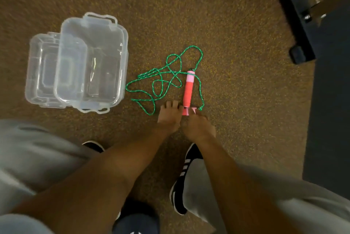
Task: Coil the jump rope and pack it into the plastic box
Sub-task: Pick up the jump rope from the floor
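Note:
The jump rope's green cord point(166, 82) lies in loose tangled loops on the brown carpet. One red and pink handle point(188, 89) lies lengthwise on the floor just beyond my hands. A second pink handle point(186, 112) shows between my hands, mostly hidden. My right hand point(198, 127) is closed around it. My left hand point(169, 118) rests beside it with fingers spread, its tips near the foot of the first handle. The clear plastic box point(98, 25) stands empty to the left, with its clear lid point(37, 71) partly under its left side.
A black furniture frame with a foot point(301, 31) stands at the upper right, next to a dark mat point(329, 101). My black shoes point(187, 177) and grey trouser legs fill the bottom of the view.

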A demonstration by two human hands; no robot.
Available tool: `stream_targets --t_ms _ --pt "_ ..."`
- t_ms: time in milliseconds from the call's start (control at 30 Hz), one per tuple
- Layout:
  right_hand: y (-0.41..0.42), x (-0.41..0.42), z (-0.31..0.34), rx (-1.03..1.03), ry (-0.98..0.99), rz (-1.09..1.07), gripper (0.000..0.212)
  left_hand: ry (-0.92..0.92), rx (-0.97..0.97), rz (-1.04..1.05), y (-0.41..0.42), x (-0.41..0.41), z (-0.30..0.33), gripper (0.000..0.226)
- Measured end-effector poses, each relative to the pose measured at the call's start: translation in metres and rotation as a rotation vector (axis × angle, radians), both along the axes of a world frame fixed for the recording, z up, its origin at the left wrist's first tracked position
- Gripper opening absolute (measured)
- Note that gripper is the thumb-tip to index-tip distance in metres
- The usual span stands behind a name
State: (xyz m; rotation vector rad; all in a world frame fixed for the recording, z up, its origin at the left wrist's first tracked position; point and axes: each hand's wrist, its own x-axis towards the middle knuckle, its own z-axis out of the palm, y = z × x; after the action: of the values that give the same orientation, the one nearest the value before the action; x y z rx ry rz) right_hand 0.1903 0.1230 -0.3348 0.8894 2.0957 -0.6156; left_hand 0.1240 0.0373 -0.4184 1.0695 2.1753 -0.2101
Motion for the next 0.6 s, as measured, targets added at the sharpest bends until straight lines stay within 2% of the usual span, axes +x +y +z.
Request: stream_targets --t_ms 133,267,367,467,533,600 --pt "0.0 0.01 -0.003 0.035 -0.05 0.064 0.062 0.014 0.066 0.021 -0.006 0.001 -0.014 0.042" --pt "-0.009 -0.005 0.001 0.033 0.026 0.071 0.057 -0.156 0.091 0.054 -0.001 -0.025 -0.004 0.05" --pt "-0.01 -0.011 0.01 0.104 0.066 0.123 0.058 -0.303 0.208 0.097 0.002 -0.05 0.01 0.043" --pt "-0.012 -0.014 0.021 0.258 0.17 0.153 0.052 -0.401 0.297 0.16 -0.005 -0.075 0.038 0.024" --pt "-0.013 -0.022 0.037 0.346 0.298 0.131 0.047 -0.362 0.37 0.224 -0.01 -0.091 0.065 0.023" --pt "-0.012 -0.032 0.059 0.344 0.414 0.066 0.043 -0.325 0.423 0.276 -0.016 -0.107 0.095 0.026"
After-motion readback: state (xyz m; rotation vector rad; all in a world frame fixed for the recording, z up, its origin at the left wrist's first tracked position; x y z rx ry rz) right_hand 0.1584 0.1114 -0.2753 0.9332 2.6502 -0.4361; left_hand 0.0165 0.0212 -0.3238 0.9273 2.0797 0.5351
